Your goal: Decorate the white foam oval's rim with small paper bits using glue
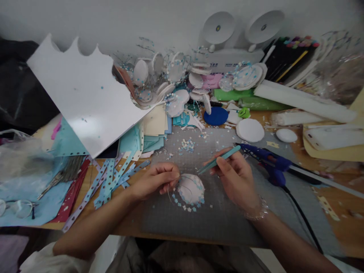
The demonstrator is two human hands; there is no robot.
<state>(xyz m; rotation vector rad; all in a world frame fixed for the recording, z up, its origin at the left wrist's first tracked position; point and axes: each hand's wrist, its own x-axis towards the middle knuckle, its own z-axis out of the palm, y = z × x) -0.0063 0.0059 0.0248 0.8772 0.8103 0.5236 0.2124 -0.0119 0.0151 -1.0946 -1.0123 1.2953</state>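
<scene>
Pinching left hand: probably steadying thin wire, though blurred.
Right hand: holding teal tweezers; small stars are needing a light squeeze.
White disc: lying on grey mat between the hands.
Glue gun: lying close by, deserving care.

Lettering on the white box is too blurred to read.
</scene>
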